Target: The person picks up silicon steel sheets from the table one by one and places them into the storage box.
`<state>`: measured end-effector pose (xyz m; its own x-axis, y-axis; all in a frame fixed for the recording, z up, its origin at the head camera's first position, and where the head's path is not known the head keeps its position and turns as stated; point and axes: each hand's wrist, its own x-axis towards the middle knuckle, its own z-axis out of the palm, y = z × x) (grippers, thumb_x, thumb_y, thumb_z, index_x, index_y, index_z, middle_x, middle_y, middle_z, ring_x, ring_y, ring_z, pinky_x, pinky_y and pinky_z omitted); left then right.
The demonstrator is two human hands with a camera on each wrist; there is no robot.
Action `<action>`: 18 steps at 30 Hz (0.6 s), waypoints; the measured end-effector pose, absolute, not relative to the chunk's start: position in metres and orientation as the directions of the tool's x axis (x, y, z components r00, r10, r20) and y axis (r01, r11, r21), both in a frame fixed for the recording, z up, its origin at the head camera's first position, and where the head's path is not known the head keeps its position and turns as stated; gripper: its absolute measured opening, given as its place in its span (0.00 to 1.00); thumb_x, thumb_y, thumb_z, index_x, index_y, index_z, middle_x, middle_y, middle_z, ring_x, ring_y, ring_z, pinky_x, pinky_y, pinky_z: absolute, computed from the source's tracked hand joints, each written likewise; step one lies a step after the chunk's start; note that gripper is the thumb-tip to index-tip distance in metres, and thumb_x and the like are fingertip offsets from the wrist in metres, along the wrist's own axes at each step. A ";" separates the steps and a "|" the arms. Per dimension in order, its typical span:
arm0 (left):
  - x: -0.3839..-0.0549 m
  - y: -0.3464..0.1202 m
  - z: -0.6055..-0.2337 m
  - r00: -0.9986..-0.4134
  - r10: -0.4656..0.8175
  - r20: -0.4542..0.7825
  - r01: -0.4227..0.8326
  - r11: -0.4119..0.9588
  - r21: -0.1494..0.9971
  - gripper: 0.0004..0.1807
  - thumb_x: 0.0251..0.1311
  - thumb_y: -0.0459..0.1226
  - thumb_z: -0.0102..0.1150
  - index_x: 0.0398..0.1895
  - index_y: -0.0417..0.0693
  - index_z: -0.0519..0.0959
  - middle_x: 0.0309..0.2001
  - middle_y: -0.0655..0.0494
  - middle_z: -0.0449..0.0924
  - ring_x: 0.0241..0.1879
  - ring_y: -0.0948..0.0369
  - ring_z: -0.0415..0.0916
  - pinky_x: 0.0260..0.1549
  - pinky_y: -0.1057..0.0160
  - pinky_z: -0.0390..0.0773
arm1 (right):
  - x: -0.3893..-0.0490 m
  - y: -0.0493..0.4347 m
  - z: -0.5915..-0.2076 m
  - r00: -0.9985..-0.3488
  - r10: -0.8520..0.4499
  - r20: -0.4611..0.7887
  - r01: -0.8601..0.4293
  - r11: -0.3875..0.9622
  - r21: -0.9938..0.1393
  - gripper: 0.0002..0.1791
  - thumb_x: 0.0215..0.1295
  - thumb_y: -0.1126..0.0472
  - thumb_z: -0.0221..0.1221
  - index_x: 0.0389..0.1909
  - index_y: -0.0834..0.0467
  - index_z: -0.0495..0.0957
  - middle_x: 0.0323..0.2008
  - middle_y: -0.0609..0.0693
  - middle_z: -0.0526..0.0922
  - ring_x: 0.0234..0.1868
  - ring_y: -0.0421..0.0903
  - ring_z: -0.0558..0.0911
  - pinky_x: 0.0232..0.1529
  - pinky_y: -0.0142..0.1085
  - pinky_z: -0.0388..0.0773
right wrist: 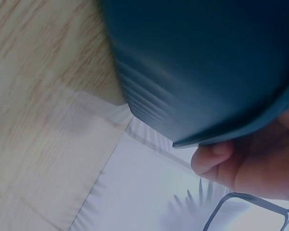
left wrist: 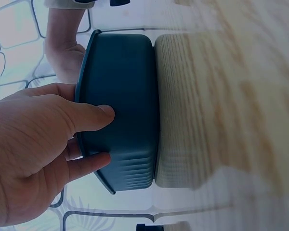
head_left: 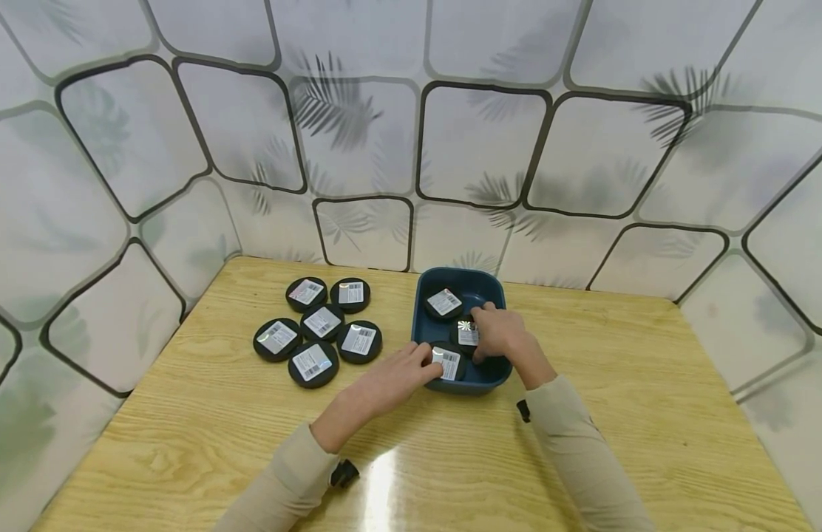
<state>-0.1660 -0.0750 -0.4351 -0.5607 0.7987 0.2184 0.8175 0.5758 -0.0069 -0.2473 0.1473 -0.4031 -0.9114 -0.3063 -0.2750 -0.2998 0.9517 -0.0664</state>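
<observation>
In the head view a dark blue plastic bin (head_left: 497,290) contains three black round discs with white labels. My right hand (head_left: 500,332) reaches over the bin's right rim, its thumb and fingers at the edges of the middle disc (head_left: 456,346). My left hand (head_left: 391,378) is at the front left rim, beside the front disc (head_left: 446,363). The left wrist view shows this hand's thumb (left wrist: 94,117) on the bin's outer wall (left wrist: 123,82), with other fingers over the rim. Another disc (head_left: 443,303) lies at the back of the bin.
Left of the bin, several matching black discs (head_left: 312,363) lie grouped, labels up, on the wooden table (head_left: 617,414). A patterned fabric wall (head_left: 364,140) encloses the table's back and sides.
</observation>
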 end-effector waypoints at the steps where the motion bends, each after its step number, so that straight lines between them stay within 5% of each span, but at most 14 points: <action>1: -0.166 -0.075 -0.435 -0.559 0.799 0.222 0.818 0.575 -0.008 0.10 0.70 0.31 0.53 0.49 0.53 0.75 0.42 0.55 0.69 0.39 0.60 0.66 0.40 0.65 0.72 | -0.247 0.148 -0.403 -0.914 -0.309 -0.265 -0.298 0.951 -0.082 0.45 0.45 0.52 0.77 0.64 0.62 0.70 0.53 0.62 0.74 0.44 0.54 0.78 0.45 0.51 0.77; 10: -0.166 -0.075 -0.436 -0.568 0.794 0.215 0.812 0.583 -0.005 0.09 0.71 0.31 0.53 0.49 0.53 0.75 0.42 0.55 0.68 0.40 0.60 0.66 0.40 0.65 0.71 | -0.234 0.158 -0.400 -0.937 -0.309 -0.165 -0.251 0.920 -0.301 0.48 0.53 0.53 0.73 0.72 0.60 0.62 0.61 0.66 0.68 0.49 0.58 0.79 0.46 0.53 0.77; 18: -0.166 -0.074 -0.436 -0.573 0.791 0.212 0.812 0.584 0.015 0.09 0.71 0.31 0.52 0.48 0.53 0.75 0.42 0.55 0.68 0.40 0.59 0.66 0.40 0.64 0.72 | -0.224 0.171 -0.405 -0.961 -0.271 -0.054 -0.193 0.800 -0.569 0.42 0.65 0.55 0.63 0.75 0.63 0.55 0.69 0.68 0.63 0.66 0.65 0.68 0.61 0.60 0.68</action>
